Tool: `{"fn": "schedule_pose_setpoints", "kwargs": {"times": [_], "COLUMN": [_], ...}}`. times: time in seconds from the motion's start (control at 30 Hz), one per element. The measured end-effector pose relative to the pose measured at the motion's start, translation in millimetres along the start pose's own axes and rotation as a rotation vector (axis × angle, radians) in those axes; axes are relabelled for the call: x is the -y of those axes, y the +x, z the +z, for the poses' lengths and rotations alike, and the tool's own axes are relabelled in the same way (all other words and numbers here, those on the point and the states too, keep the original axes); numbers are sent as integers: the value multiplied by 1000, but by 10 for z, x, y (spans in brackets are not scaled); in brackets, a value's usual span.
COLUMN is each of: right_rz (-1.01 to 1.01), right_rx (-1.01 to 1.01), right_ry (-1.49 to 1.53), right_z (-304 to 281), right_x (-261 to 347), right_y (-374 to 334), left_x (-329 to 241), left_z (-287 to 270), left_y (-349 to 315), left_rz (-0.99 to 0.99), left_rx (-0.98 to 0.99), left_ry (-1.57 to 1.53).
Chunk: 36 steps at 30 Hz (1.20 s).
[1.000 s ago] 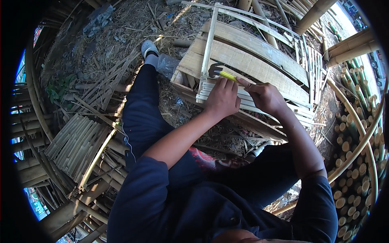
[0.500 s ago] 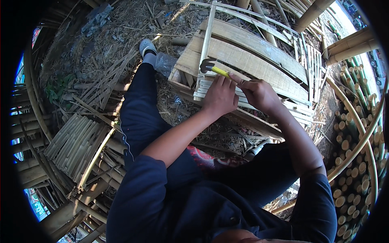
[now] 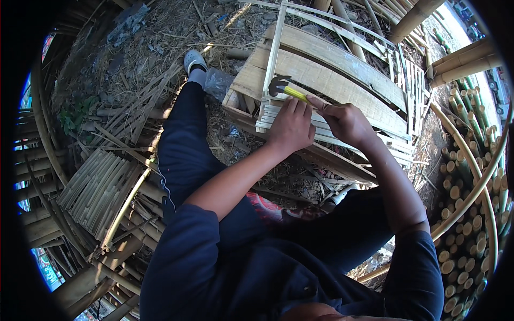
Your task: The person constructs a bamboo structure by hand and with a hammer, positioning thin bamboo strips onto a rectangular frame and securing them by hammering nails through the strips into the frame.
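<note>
A claw hammer (image 3: 296, 93) with a yellow handle and dark head is in my right hand (image 3: 347, 122), its fingers wrapped round the grip. The hammer's head hangs over the left end of a frame of pale bamboo slats (image 3: 269, 120). My left hand (image 3: 292, 125) rests on those slats, just below the handle, fingers bent and pressed together. Whatever its fingertips hold is hidden. Beneath the slats lies a low bench of wooden planks (image 3: 321, 68), with gaps between the boards.
Cut bamboo poles (image 3: 463, 230) are stacked at the right, crossed by curved poles. A bundle of split slats (image 3: 99, 192) lies at the left. Another slatted piece (image 3: 415, 91) leans by the bench's far right end. Straw and scraps litter the ground (image 3: 144, 69).
The hammer's head has shifted slightly to the right, and its handle tilts a little differently. Both hands stay in nearly the same place.
</note>
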State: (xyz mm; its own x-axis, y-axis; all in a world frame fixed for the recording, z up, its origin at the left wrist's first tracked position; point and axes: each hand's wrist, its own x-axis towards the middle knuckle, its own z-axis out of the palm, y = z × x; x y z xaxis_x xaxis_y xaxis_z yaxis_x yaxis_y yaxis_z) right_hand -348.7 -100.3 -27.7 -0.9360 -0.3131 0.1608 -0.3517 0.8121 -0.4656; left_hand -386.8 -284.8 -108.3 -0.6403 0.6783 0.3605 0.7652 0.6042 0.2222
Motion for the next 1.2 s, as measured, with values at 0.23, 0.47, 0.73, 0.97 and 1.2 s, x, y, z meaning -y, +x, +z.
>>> {"fn": "schedule_pose_setpoints", "kwargs": {"times": [0.23, 0.47, 0.73, 0.97, 1.2], "right_rz": [43, 44, -103, -49, -97], "right_rx": [-15, 6, 60, -17, -96], "right_ry": [12, 4, -130, -317, -362], "right_z": [-7, -106, 9, -189, -20], "right_x": [-8, 65, 70, -56, 143], "right_y": [39, 23, 39, 16, 80], "left_x": [9, 23, -2, 2, 27], "left_z": [-45, 37, 57, -24, 101], "left_y": [3, -25, -37, 8, -44], "left_rz": [-6, 18, -49, 18, -11], "left_rx": [30, -44, 26, -90, -37], "left_ry": [6, 41, 31, 52, 98]}}
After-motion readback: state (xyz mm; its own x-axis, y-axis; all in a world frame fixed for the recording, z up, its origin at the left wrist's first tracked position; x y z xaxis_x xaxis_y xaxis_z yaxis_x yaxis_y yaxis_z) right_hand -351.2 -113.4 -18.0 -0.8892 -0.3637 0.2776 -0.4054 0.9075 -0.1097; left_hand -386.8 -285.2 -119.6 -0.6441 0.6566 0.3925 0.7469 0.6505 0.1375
